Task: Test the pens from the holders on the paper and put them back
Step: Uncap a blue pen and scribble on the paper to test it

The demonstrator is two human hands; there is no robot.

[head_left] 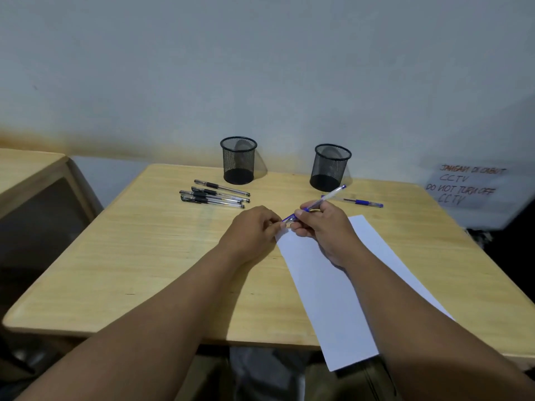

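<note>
Black-capped pens [215, 195] lie loose left of centre, before two mesh holders [238, 160]. Left hand [254, 230] reaches in, knuckles up, fingertips pinching the blue pen [318, 202] at its cap end. Right hand [324, 227] grips the barrel above the paper [327, 299], pen angled up-right.

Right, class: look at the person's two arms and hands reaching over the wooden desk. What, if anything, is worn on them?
Nothing is worn. The left hand and right hand are bare, with no gloves, rings, watch or bracelet visible. Both forearms are uncovered right down to the bottom edge of the picture, so no sleeve or cuff shows. The fingernails that show look short and unpainted.
</note>
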